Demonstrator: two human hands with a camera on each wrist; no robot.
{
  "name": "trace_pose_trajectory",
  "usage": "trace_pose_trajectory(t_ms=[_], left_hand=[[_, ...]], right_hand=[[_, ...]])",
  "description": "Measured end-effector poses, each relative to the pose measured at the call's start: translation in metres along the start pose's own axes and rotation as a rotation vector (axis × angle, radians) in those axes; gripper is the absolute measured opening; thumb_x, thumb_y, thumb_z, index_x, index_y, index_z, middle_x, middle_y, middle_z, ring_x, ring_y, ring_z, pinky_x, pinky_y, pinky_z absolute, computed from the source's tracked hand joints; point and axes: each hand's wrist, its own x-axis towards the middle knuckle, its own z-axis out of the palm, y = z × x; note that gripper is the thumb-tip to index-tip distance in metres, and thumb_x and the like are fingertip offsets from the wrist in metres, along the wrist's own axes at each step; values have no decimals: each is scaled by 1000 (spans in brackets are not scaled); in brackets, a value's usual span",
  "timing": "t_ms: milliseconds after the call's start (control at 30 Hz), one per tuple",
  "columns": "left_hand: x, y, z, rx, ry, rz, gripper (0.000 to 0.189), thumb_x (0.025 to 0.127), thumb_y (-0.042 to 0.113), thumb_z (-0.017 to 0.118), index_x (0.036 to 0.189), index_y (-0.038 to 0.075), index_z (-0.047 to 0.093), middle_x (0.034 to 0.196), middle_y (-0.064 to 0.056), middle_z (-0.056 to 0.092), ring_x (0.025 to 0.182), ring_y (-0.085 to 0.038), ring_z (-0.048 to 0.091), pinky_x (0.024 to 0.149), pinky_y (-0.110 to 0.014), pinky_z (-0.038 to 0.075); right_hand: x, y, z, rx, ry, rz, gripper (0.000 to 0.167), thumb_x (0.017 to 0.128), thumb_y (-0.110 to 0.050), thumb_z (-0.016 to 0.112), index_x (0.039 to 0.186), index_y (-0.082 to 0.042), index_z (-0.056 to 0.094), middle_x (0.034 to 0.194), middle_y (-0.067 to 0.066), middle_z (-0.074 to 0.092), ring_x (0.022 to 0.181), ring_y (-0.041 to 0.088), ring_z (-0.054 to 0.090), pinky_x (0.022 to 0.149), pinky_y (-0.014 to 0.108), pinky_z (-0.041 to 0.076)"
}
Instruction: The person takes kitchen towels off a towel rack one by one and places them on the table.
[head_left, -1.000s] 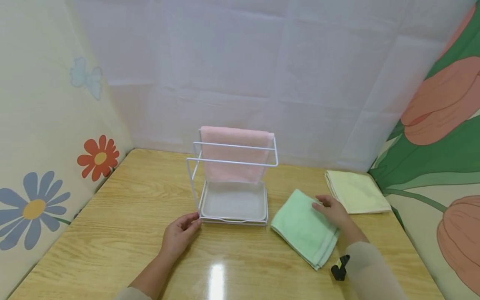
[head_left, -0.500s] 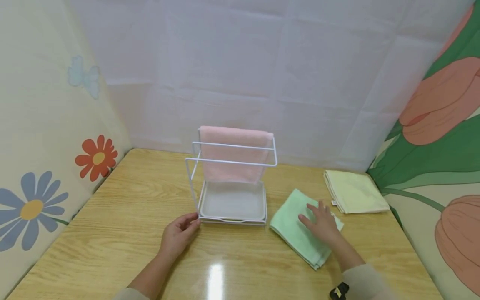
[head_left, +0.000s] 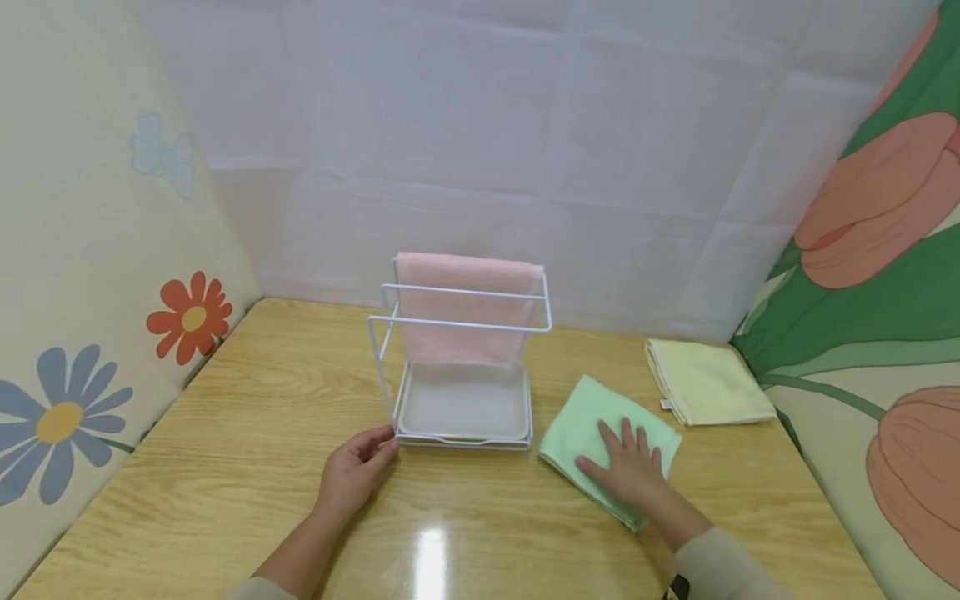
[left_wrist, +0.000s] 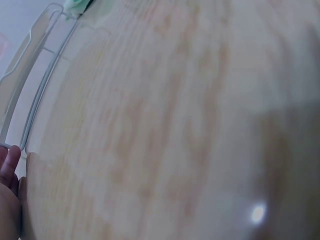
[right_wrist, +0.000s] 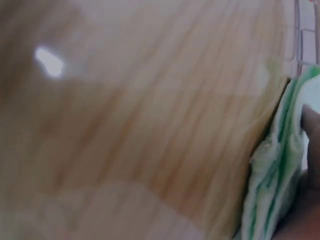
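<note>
A white wire towel rack (head_left: 459,322) stands mid-table, with a pink towel (head_left: 465,342) draped over its rear bar and a pale tray (head_left: 465,400) in its base. At the base's front left corner, my left hand (head_left: 352,473) pinches the wire between thumb and fingers. The left wrist view catches the fingertips (left_wrist: 9,165) at the wire frame. To the right of the rack lies a folded mint green towel (head_left: 577,425). My right hand (head_left: 628,468) rests on it with fingers spread. Its stacked layers show edge-on in the right wrist view.
A folded pale yellow towel (head_left: 712,385) lies at the back right of the wooden table (head_left: 247,433). White sheeting (head_left: 465,142) hangs behind the table, and flower-printed panels stand at both sides. A small black object (head_left: 678,588) is by the right sleeve.
My right hand has moved from the green towel's right edge toward its near middle, and its fingers have spread over it. The left hand stays at the rack's corner.
</note>
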Motion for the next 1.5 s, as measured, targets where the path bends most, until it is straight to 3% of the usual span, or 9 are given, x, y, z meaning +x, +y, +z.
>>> trace_pose_trajectory(t_ms=[267, 500, 633, 767, 1000, 1200, 1500], left_hand=[[0, 0, 0, 0, 2, 0, 30, 92, 13, 69, 116, -5, 67, 110, -22, 71, 77, 11, 60, 68, -11, 50], [0, 0, 1, -1, 9, 6, 28, 91, 10, 69, 115, -6, 67, 110, -22, 71, 77, 10, 60, 68, -11, 51], [0, -1, 1, 7, 8, 4, 28, 91, 10, 69, 115, -5, 68, 111, -21, 71, 77, 10, 59, 68, -11, 50], [0, -2, 2, 0, 8, 6, 28, 91, 10, 69, 115, -5, 68, 110, -21, 72, 77, 10, 60, 68, -11, 51], [1, -3, 1, 1, 7, 6, 28, 91, 8, 68, 115, -6, 67, 110, -22, 71, 77, 12, 60, 69, -10, 51], [2, -2, 2, 2, 8, 8, 28, 91, 9, 68, 115, -6, 67, 113, -23, 70, 78, 12, 60, 68, -10, 50], [1, -1, 2, -7, 18, 14, 28, 90, 8, 69, 114, -6, 68, 108, -22, 72, 76, 11, 60, 66, -12, 51]], right_hand=[[18, 15, -10, -95, -12, -163, 79, 93, -54, 57, 152, -8, 31, 158, 33, 13, 144, 57, 8, 111, 75, 8], [27, 15, -25, -149, -40, -246, 66, 96, -42, 58, 150, -10, 37, 157, 33, 20, 141, 59, 15, 109, 76, 12], [25, 10, -28, -185, -15, -219, 60, 98, -34, 58, 149, -10, 39, 156, 32, 22, 142, 57, 17, 110, 75, 15], [16, -6, -21, -142, 39, -126, 54, 101, -30, 52, 149, -9, 40, 157, 32, 22, 143, 55, 17, 110, 74, 17], [-6, -39, 4, -2, 38, -21, 65, 102, -48, 43, 156, -17, 25, 161, 28, 5, 145, 54, 4, 109, 76, 10], [-11, -46, 15, -21, -17, -41, 70, 99, -56, 43, 157, -23, 22, 162, 25, 3, 144, 58, 2, 107, 79, 11], [6, -32, 13, -50, -13, -120, 68, 100, -53, 44, 156, -22, 23, 162, 25, 6, 145, 56, 2, 110, 76, 8]])
